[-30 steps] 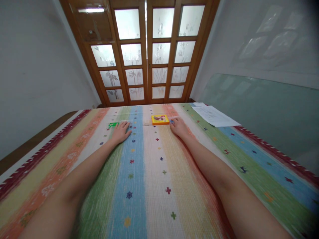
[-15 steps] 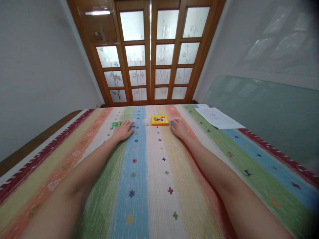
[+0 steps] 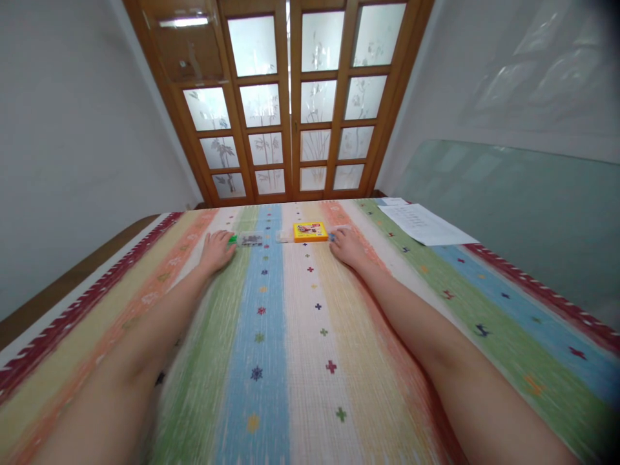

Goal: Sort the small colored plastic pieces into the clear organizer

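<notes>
My left hand [image 3: 217, 250] rests at the far part of the table. Its thumb and fingers close around the green end of a clear plastic case [image 3: 250, 239], which holds small dark things too fine to make out. To the right lies a flat yellow box [image 3: 310, 232] with a printed picture on its top. A clear strip [image 3: 285, 237] shows at the box's left side. Beside the box's right edge, my right hand [image 3: 347, 247] has its fingers bent over a small clear and blue item [image 3: 332, 237], mostly hidden under them.
A striped, patterned cloth [image 3: 300, 336] covers the table. White printed sheets [image 3: 423, 224] lie at the far right. Beyond the table are wooden doors with glass panes [image 3: 314, 143]. A pale green panel [image 3: 508, 194] leans along the right wall.
My left hand has slid left, from lying over the clear case to its green end, uncovering the case's middle. My right hand and the yellow box stay in place; the view has tilted slightly.
</notes>
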`<action>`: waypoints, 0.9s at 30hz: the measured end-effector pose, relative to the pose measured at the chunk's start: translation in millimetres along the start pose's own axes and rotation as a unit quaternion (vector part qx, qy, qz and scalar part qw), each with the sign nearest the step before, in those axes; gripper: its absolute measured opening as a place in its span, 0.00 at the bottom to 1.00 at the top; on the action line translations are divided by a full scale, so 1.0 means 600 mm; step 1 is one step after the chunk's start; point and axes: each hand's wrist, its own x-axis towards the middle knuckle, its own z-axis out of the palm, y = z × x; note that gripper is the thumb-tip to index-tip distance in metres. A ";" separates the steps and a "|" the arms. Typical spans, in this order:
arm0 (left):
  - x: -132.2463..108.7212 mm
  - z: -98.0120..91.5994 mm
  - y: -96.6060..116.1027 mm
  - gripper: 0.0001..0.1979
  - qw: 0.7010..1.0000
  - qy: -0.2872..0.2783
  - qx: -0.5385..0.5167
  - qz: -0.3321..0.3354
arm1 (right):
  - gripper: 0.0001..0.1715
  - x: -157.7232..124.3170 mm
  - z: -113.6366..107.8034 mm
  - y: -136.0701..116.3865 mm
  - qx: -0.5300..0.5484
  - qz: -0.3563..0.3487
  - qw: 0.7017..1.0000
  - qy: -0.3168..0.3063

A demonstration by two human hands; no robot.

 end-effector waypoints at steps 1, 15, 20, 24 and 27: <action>-0.010 0.006 0.002 0.28 1.000 -0.011 -0.001 0.001 | 0.26 0.000 -0.002 -0.002 -0.001 0.003 1.000 -0.004; -0.022 -0.001 -0.013 0.33 0.994 -0.103 -0.026 0.025 | 0.28 -0.005 -0.016 -0.034 0.004 0.015 1.000 -0.023; -0.025 -0.002 -0.027 0.31 0.995 -0.068 -0.039 0.062 | 0.27 -0.006 -0.015 -0.028 0.007 0.006 1.000 -0.020; -0.031 0.005 -0.044 0.29 0.994 -0.043 -0.065 0.076 | 0.26 -0.005 -0.014 -0.025 0.010 0.004 1.000 -0.017; -0.027 0.010 -0.043 0.32 0.995 -0.037 -0.078 0.058 | 0.26 -0.004 -0.014 -0.025 0.011 0.004 1.000 -0.016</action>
